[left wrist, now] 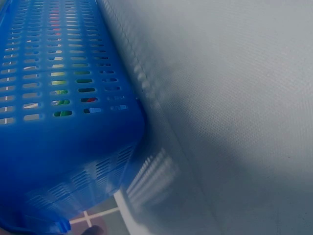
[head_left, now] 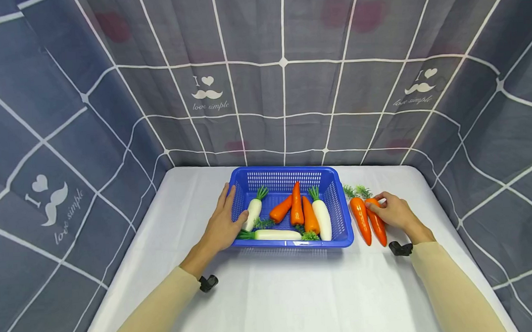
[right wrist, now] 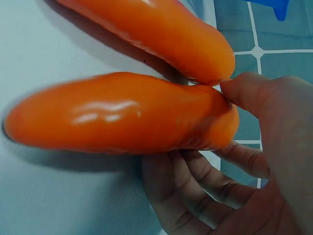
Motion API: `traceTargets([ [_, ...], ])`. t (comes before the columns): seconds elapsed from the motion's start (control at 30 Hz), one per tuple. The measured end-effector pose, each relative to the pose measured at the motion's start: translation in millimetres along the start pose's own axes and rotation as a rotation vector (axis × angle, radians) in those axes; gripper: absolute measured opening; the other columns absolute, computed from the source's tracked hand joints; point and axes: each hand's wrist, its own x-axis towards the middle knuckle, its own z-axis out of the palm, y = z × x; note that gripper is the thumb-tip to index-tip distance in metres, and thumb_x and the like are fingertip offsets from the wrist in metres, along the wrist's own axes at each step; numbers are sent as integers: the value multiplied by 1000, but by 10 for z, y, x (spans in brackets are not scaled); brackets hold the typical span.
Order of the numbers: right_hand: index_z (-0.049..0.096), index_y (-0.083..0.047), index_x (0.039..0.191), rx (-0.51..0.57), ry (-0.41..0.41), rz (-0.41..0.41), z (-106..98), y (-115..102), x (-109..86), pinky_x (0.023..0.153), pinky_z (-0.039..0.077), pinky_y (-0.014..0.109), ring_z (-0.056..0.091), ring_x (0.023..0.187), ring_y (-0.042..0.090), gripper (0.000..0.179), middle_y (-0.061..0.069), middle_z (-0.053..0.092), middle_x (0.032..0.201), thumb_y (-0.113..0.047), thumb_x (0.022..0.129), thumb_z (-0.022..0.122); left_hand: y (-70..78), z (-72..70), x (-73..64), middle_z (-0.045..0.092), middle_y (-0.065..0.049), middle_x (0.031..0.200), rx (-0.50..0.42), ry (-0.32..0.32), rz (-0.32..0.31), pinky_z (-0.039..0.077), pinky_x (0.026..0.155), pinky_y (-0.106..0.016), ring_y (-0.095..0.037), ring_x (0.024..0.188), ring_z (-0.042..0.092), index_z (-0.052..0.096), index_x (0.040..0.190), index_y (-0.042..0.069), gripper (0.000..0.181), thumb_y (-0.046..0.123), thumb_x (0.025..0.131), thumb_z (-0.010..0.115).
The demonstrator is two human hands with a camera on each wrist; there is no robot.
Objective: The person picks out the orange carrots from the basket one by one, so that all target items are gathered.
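Note:
My left hand rests against the left side of a blue perforated basket, fingers extended along it and thumb at the near left rim. In the left wrist view the basket wall fills the left side. My right hand holds an orange carrot near its leafy end, right of the basket. In the right wrist view the thumb is on one side of this carrot and the fingers curl along the other. A second carrot lies just left of it, tip toward me.
Inside the basket are three carrots in the middle and white radishes at the left, right and near side. A white cloth covers the table. Grey checked curtains enclose the back and sides.

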Motion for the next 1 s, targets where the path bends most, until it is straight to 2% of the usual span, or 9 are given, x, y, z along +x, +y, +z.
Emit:
traceTargets([
  [0.33, 61, 9, 148, -3, 37, 28, -28, 14, -47, 97, 66, 63, 76, 116, 52, 80, 41, 73, 136, -64, 116, 60, -15, 26, -8, -1, -12, 200, -4, 3, 4, 38, 139, -72, -49, 180, 27, 10, 189, 13, 94, 42, 118, 64],
  [0.57, 59, 9, 153, -6, 70, 44, -68, -18, -54, 97, 61, 67, 69, 120, 55, 82, 40, 69, 137, -65, 116, 58, -14, 29, -4, -2, -12, 200, 4, 6, -3, 36, 140, -72, -48, 181, 25, 10, 189, 13, 94, 40, 118, 64],
  [0.77, 61, 8, 153, -28, 133, 2, -117, -112, -38, 98, 59, 70, 67, 124, 59, 79, 42, 68, 140, -62, 117, 57, 6, 17, -6, -2, -11, 200, 0, 5, -4, 36, 140, -72, -48, 181, 25, 10, 189, 13, 93, 40, 118, 64],
  [1.0, 62, 7, 152, -52, 182, -44, -162, -313, -48, 96, 59, 69, 65, 121, 55, 69, 40, 66, 137, -53, 116, 63, 13, 12, -7, 0, -12, 200, 8, 8, -2, 37, 140, -72, -48, 181, 25, 11, 189, 13, 93, 40, 118, 64],
])
